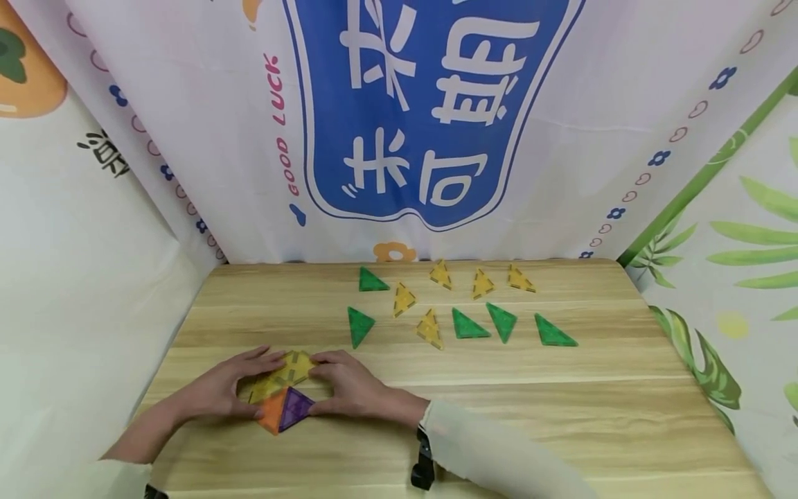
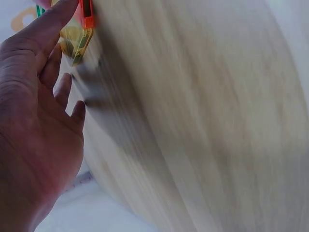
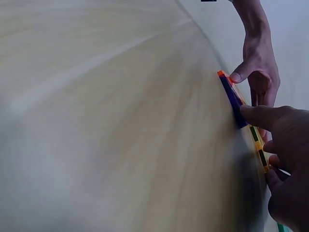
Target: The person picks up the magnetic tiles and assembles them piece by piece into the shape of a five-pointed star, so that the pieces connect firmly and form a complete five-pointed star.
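Translucent triangular magnetic tiles lie joined edge to edge at the table's left front. Yellow tiles (image 1: 300,367) form the far part, with an orange tile (image 1: 271,414) and a purple tile (image 1: 296,409) on the near side. My left hand (image 1: 215,389) grips the group from the left, thumb at the orange tile and fingers on the yellow ones. From the right, my right hand (image 1: 354,384) holds it, thumb on the purple tile's corner and fingers at the yellow edge. In the right wrist view, the purple tile (image 3: 231,99) shows edge-on between both hands.
Loose green triangle tiles (image 1: 469,324) and yellow triangle tiles (image 1: 430,330) are scattered across the back of the wooden table (image 1: 511,409). A printed cloth (image 1: 561,201) hangs behind the table's far edge, with more cloth at both sides.
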A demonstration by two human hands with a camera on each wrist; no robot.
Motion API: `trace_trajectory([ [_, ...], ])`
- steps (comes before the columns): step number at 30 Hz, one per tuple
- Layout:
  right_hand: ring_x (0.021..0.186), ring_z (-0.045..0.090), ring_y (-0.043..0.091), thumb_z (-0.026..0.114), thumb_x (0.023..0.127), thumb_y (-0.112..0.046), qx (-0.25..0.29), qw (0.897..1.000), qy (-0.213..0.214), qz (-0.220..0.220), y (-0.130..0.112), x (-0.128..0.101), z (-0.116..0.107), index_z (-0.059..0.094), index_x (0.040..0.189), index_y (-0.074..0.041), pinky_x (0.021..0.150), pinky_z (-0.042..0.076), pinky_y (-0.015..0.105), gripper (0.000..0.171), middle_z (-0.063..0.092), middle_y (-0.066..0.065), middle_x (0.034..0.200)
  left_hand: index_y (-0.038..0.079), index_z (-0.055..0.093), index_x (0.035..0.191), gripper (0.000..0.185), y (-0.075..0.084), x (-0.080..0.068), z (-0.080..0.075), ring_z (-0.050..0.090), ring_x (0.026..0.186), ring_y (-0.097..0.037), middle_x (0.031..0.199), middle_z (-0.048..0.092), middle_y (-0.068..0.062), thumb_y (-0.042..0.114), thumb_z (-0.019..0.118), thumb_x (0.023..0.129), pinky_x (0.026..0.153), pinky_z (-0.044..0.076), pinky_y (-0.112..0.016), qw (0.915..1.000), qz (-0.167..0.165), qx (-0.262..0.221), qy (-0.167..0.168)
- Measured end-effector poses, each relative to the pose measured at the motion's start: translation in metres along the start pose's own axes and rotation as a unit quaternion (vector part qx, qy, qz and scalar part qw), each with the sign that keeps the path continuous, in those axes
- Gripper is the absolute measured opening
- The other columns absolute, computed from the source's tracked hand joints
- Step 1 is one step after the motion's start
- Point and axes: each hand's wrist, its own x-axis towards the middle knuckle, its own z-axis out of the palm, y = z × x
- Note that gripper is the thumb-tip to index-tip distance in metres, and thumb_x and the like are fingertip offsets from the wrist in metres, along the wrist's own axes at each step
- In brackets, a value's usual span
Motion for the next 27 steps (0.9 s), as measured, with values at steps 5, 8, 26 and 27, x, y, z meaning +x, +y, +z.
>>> trace_trajectory([
  [5,0.146,0.047,0.017,0.08,0.094,-0.05,-0.007,1.0,-0.01,-0.003,-0.001,0.013,0.002,0.068,0.142,-0.011,0.119,0.037,0.024,0.062,0.053,0.004,0.159,0.015,0.065,0.146,0.08,-0.001,-0.002,-0.012,0.04,0.143,-0.055,0.157,0.056,-0.008,0.043,0.094,0.077,0.104,0.039,-0.078,0.9986,-0.039,0.036,-0.009],
  [8,0.146,0.047,0.017,0.08,0.094,-0.048,-0.008,1.0,-0.011,-0.007,-0.003,0.022,0.003,0.068,0.142,-0.011,0.119,0.037,0.023,0.062,0.053,0.003,0.159,0.013,0.067,0.145,0.081,-0.003,-0.003,-0.02,0.041,0.141,-0.057,0.155,0.057,-0.011,0.042,0.095,0.075,0.105,0.038,-0.079,0.9978,-0.048,0.043,-0.013],
  [26,0.146,0.046,0.014,0.079,0.095,-0.049,-0.02,0.999,-0.033,0.011,-0.015,0.059,0.012,0.067,0.144,-0.013,0.119,0.034,0.019,0.062,0.051,0.0,0.161,0.007,0.067,0.142,0.082,-0.028,-0.011,-0.044,0.046,0.132,-0.063,0.148,0.057,-0.03,0.035,0.097,0.072,0.096,0.043,-0.082,0.9969,-0.05,0.052,-0.031],
  [27,0.147,0.045,0.014,0.078,0.095,-0.05,-0.023,0.999,-0.037,0.01,-0.015,0.059,0.011,0.066,0.145,-0.014,0.119,0.034,0.019,0.063,0.051,-0.001,0.161,0.006,0.067,0.142,0.082,-0.028,-0.012,-0.044,0.046,0.133,-0.063,0.148,0.056,-0.03,0.035,0.096,0.072,0.096,0.042,-0.082,0.997,-0.052,0.049,-0.031],
])
